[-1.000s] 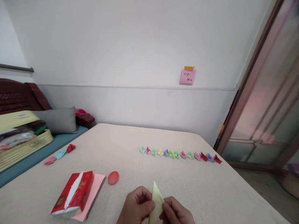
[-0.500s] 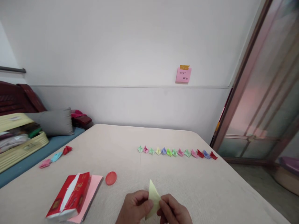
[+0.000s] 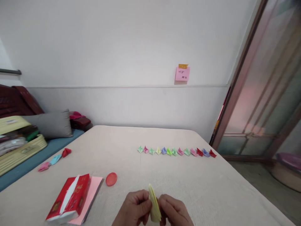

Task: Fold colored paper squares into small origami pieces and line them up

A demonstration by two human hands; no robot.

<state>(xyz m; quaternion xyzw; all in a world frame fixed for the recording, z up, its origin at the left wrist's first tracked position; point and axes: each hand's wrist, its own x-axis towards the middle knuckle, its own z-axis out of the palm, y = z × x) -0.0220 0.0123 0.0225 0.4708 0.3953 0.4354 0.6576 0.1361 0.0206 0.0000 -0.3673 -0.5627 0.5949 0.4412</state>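
Note:
A pale yellow piece of folded paper (image 3: 154, 205) stands upright between my two hands at the bottom centre, its layered edge turned toward me. My left hand (image 3: 136, 207) pinches its left side between thumb and fingers. On the other side, my right hand (image 3: 172, 209) has its closed fingers on the paper's right edge; some of its fingertips are hidden behind the paper. Farther back, a row of small folded paper shapes (image 3: 169, 151) in green, pink, yellow, blue and red runs across the table to the right.
A red tissue pack (image 3: 72, 197) lies on pink paper sheets (image 3: 94, 186) at the left, beside a round red lid (image 3: 111, 179). Pink, blue and red crumpled pieces (image 3: 55, 159) line the left table edge. A pink note (image 3: 182, 74) is taped to the wall.
The yellow paper has turned from showing its broad face to showing its layered edge. Both hands stay on it, the right one shifted slightly left. The view has moved a little.

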